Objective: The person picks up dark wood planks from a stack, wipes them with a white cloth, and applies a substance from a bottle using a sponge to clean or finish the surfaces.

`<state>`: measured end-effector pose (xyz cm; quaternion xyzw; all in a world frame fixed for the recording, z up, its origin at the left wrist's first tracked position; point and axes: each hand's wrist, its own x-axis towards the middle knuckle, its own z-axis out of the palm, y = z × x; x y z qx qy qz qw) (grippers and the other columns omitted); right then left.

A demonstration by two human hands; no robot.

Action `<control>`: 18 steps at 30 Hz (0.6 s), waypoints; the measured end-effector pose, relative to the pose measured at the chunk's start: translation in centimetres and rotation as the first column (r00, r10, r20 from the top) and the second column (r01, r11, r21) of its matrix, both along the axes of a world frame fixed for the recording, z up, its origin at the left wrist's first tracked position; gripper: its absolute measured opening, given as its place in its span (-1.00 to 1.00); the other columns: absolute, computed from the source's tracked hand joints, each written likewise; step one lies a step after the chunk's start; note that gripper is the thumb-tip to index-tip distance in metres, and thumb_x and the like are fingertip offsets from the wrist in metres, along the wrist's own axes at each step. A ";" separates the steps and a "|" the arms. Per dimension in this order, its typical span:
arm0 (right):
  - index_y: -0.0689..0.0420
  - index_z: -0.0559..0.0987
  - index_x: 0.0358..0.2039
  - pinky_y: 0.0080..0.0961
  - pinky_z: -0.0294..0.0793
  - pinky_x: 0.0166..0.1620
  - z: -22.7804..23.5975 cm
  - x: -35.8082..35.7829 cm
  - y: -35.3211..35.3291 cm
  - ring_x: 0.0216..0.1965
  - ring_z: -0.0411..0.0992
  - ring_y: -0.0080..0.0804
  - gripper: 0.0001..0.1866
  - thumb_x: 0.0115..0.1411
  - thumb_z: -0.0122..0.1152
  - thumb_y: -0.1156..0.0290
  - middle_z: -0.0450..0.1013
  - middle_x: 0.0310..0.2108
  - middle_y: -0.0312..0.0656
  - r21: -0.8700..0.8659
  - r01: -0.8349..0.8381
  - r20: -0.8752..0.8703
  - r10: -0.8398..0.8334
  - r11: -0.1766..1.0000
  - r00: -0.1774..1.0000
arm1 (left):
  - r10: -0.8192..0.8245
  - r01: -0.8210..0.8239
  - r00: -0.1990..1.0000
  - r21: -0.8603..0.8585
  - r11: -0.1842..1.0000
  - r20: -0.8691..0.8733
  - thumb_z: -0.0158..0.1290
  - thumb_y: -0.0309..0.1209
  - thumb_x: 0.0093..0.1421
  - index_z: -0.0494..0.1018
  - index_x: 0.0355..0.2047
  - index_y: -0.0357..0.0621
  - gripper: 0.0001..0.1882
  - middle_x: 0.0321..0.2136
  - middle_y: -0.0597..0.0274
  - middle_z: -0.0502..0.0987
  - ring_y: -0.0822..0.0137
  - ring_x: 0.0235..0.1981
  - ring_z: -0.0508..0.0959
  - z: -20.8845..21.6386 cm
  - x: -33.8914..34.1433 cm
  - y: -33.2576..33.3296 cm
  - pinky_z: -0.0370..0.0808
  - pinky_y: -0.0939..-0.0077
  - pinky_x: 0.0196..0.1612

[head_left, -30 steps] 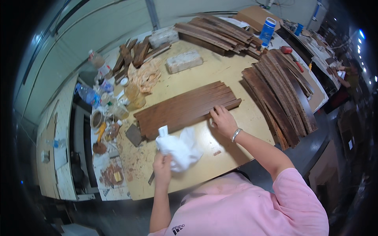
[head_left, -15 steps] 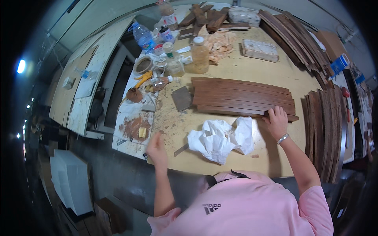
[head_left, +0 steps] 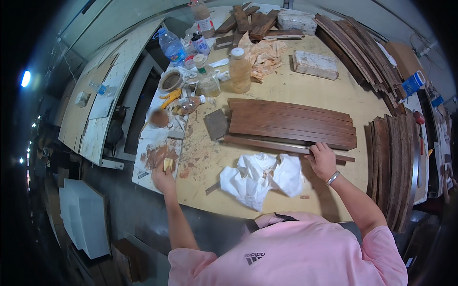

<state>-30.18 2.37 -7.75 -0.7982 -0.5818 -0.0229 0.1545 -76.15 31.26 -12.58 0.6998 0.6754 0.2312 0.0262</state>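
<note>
My left hand [head_left: 163,180] is at the left edge of the worktable, its fingers closed around a small yellow block [head_left: 168,164] beside a patch of reddish-brown paste [head_left: 155,155]. My right hand [head_left: 323,162] grips a narrow dark wood strip [head_left: 267,144] near its right end, its fingertips over the strip's top. That strip lies slightly apart from the near side of a row of brown wood boards [head_left: 291,121]. A crumpled white cloth [head_left: 257,178] lies between my hands, and a grey flat square [head_left: 216,125] sits at the boards' left end.
Bottles and jars crowd the far left, among them a jar of cloudy liquid [head_left: 240,71]. A stained cloth [head_left: 262,55] and a paper-wrapped block [head_left: 315,64] lie farther back. Stacked dark boards [head_left: 391,162] line the right side. A thin metal blade [head_left: 213,188] rests by the white cloth.
My left hand has moved left and forward onto the yellow block. My right hand has drawn the narrow strip toward me, opening a gap from the other boards.
</note>
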 end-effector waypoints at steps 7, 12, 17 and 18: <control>0.24 0.59 -0.48 -0.45 0.35 -0.39 4.5 -2.8 -3.8 -0.57 0.35 -0.47 -0.74 0.24 0.14 0.31 0.46 -0.61 -0.22 -0.287 0.171 -0.859 -0.332 0.943 0.391 | -0.201 0.142 0.880 0.164 0.976 0.431 0.18 -0.63 0.04 0.54 -0.28 -0.25 -0.80 -0.44 0.21 0.41 0.30 -0.47 0.43 4.2 2.7 -2.1 0.40 0.45 -0.38; 0.23 0.52 -0.51 -0.62 0.27 -0.41 8.3 -5.1 -6.9 -0.49 0.25 -0.70 -0.74 0.29 0.14 0.37 0.38 -0.55 -0.43 -0.246 0.277 -0.958 -0.277 0.929 0.075 | -0.430 0.455 0.531 0.182 0.872 0.730 0.18 -0.71 -0.01 0.53 -0.25 -0.33 -0.74 -0.47 0.33 0.33 0.51 -0.51 0.31 10.5 14.3 -8.2 0.30 0.65 -0.43; 0.26 0.52 -0.51 -0.62 0.25 -0.42 8.5 -6.1 -10.2 -0.50 0.25 -0.68 -0.76 0.27 0.15 0.40 0.39 -0.55 -0.40 -0.199 0.372 -0.962 -0.253 0.907 0.102 | -0.565 0.529 0.415 0.316 0.787 0.713 0.17 -0.72 -0.01 0.56 -0.24 -0.30 -0.72 -0.52 0.34 0.30 0.49 -0.56 0.28 13.6 22.4 -9.9 0.27 0.62 -0.47; 0.26 0.52 -0.51 -0.62 0.24 -0.44 8.7 -6.4 -10.8 -0.51 0.24 -0.68 -0.75 0.27 0.16 0.39 0.39 -0.56 -0.40 -0.187 0.397 -0.968 -0.237 0.898 0.080 | -0.596 0.542 0.422 0.337 0.770 0.683 0.18 -0.72 -0.02 0.56 -0.25 -0.29 -0.73 -0.53 0.34 0.29 0.49 -0.56 0.27 14.8 23.5 -10.2 0.25 0.62 -0.48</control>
